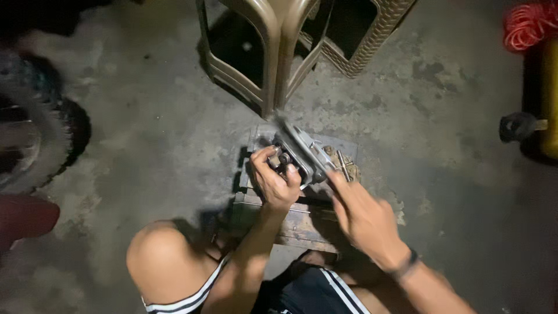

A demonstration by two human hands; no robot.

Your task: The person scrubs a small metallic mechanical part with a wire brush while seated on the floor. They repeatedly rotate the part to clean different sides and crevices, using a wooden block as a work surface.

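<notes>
Dim overall, lit from above centre w/ falloff to near-black at left edge and corners. Motion blur on right hand (365,216); hard shadows under stools (273,52). Grainy, soft throughout.

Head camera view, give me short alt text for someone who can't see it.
Seen from above, a squatting person's left hand grips a grey metal mechanical part over a small wooden block on a stained concrete floor, while the blurred right hand reaches toward it. A tan plastic stool stands beyond, a tyre at left.
</notes>
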